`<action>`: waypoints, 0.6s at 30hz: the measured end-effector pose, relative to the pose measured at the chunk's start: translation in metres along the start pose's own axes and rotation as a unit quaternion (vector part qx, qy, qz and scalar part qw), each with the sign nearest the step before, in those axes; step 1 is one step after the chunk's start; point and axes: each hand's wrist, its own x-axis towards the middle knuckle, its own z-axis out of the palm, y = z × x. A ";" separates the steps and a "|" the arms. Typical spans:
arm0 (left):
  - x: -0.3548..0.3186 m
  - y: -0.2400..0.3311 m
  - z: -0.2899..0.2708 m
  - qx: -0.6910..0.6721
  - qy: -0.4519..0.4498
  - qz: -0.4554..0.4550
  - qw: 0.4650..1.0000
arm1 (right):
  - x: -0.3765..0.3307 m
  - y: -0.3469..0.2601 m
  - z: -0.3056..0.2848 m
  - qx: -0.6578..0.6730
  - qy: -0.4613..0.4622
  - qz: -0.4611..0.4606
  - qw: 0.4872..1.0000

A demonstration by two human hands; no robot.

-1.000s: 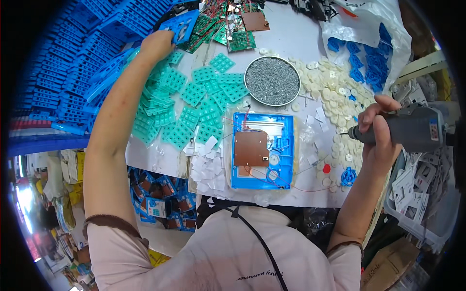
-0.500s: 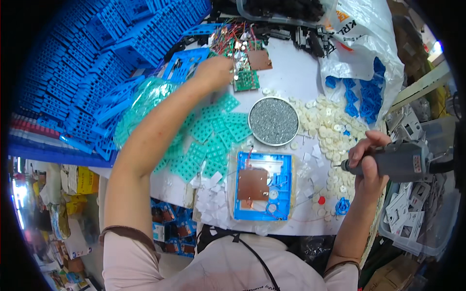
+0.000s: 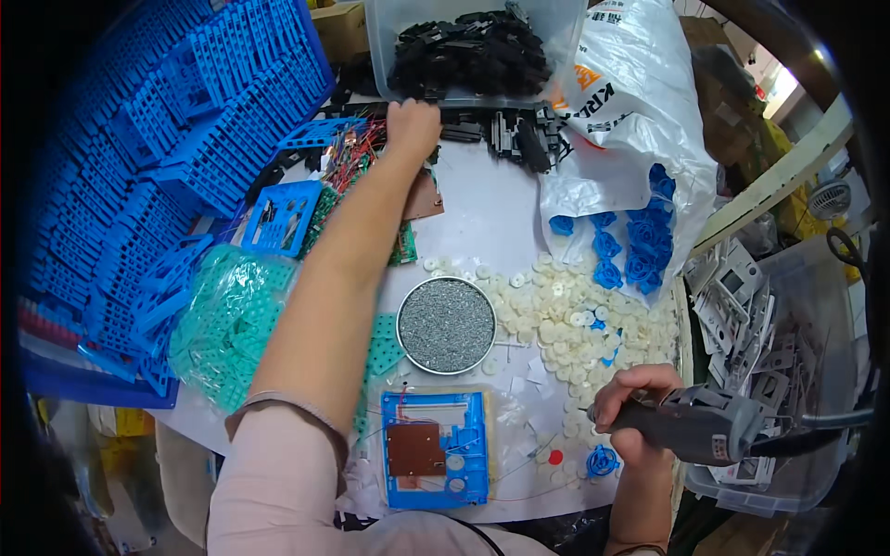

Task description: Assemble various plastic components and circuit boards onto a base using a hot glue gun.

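Observation:
My left hand (image 3: 413, 130) reaches to the far side of the table, its fingers curled down at a row of black plastic parts (image 3: 461, 127). Whatever the fingers may hold is hidden. In my right hand (image 3: 640, 408) lies a grey electric screwdriver (image 3: 697, 428), its thin bit pointing left over cream plastic discs (image 3: 556, 324). A blue plastic housing (image 3: 480, 463) rests close to my body, with a brown circuit board (image 3: 415, 448) inside it. Beyond the housing stands a round tin (image 3: 494, 326) full of small grey screws (image 3: 445, 324).
Stacked blue housings (image 3: 195, 139) fill the left. A bag of green pieces (image 3: 227, 324) and red wires (image 3: 357, 153) lie by my left arm. A clear bin (image 3: 380, 46) stands at the back, and a white sack (image 3: 640, 102) with blue rosettes (image 3: 644, 246) at the right.
The view has shifted forward and right. My left hand has moved from the wired circuit boards to the black parts farther back. My right hand still grips the screwdriver.

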 end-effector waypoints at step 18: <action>-0.350 0.024 -0.256 -0.812 -0.118 -0.128 0.557 | -0.038 0.024 0.077 -0.222 -0.023 -0.085 0.971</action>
